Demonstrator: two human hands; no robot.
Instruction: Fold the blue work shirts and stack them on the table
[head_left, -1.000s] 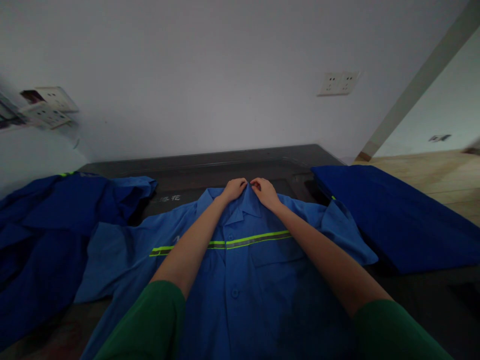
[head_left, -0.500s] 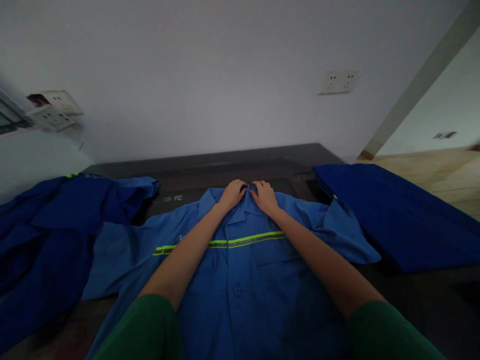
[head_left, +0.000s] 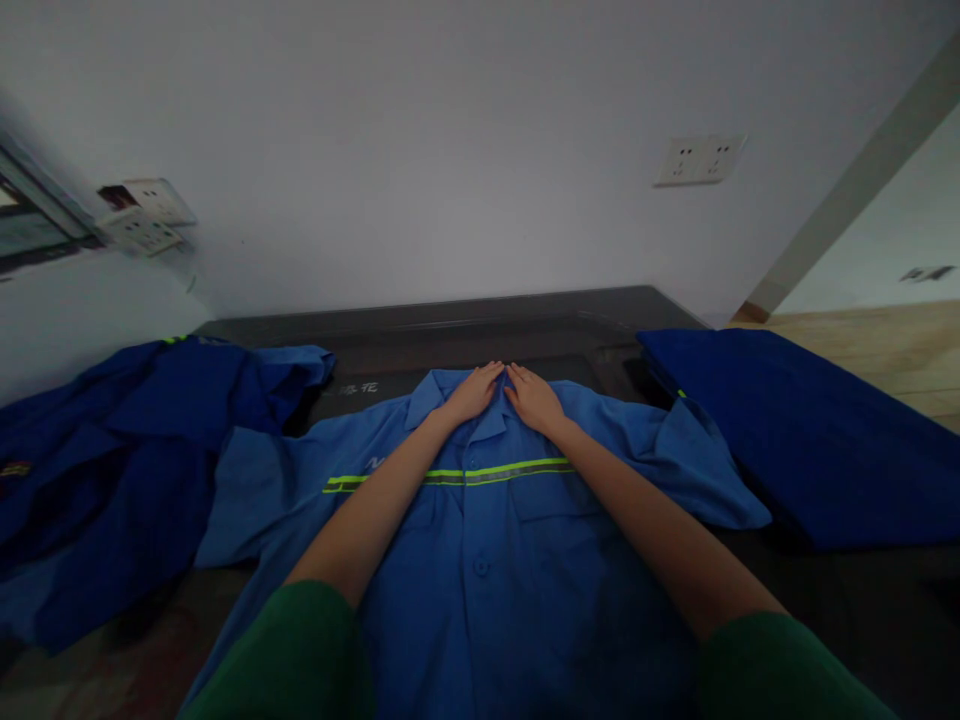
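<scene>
A blue short-sleeved work shirt lies spread out, front side up, with its collar at the far end. A yellow-green and grey reflective stripe crosses its chest, and buttons run down the middle. My left hand rests flat on the left side of the collar, fingers stretched out. Opposite it, my right hand lies flat on the collar's right side, its fingers also straight. The fingertips of both hands nearly meet at the top of the neck opening.
The shirt lies on a dark table against a pale wall. Crumpled dark blue clothing is heaped at the left, and a folded dark blue garment lies at the right. Wall sockets sit above the table.
Both hands have gone from curled fingers at the collar to straightened fingers lying flat on it. The view has shifted slightly, so everything appears a little further right.
</scene>
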